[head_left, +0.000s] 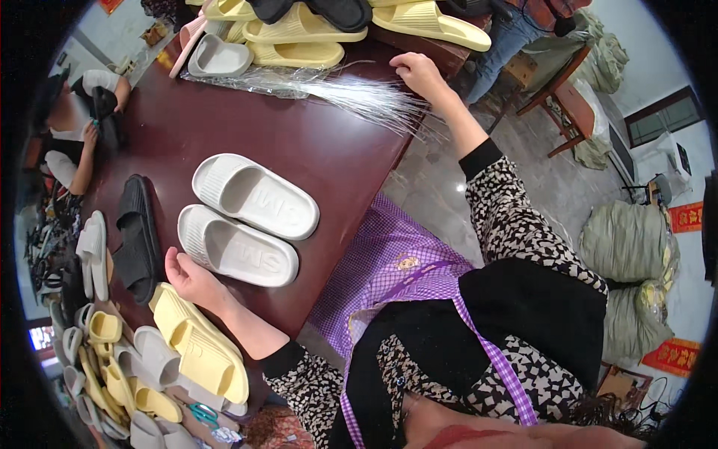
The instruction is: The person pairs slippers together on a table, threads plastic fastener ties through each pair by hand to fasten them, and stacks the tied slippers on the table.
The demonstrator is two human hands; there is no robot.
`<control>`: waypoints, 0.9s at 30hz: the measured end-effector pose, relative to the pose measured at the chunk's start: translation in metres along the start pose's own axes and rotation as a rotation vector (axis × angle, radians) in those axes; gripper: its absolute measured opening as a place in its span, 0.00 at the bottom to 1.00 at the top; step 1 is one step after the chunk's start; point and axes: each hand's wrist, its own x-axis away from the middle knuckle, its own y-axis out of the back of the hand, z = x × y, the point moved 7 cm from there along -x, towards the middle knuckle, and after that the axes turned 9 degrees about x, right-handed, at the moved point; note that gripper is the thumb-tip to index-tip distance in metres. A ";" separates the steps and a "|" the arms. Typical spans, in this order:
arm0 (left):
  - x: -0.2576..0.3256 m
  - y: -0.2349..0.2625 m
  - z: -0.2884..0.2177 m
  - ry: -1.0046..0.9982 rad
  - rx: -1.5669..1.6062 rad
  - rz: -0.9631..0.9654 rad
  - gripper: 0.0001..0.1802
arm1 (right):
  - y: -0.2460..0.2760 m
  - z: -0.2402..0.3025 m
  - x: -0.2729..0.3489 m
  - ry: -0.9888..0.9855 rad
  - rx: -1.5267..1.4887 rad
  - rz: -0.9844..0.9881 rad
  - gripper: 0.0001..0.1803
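White slippers [258,258] with ribbed straps [217,179] lie paired; both hands [199,284] [420,76] curl, whether gripping I cannot tell.

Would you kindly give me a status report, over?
Left hand beside white slippers; right hand near pale strands. White slippers paired on table. Black slippers close, leftward.

Blk slippers [344,13], jeans-clad person [510,56] cut off @ top edge.
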 end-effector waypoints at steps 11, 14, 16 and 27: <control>-0.003 -0.011 0.008 -0.019 0.044 0.044 0.12 | -0.009 -0.012 0.000 0.091 0.290 0.166 0.07; 0.000 -0.014 0.009 -0.028 0.028 0.052 0.12 | 0.018 -0.011 -0.002 0.037 0.211 0.041 0.06; 0.002 -0.016 0.011 -0.032 0.020 0.053 0.12 | 0.035 -0.003 0.000 0.025 0.171 0.038 0.06; 0.090 -0.118 -0.087 -0.216 0.053 0.331 0.11 | 0.121 0.068 0.075 -0.050 -0.074 0.206 0.05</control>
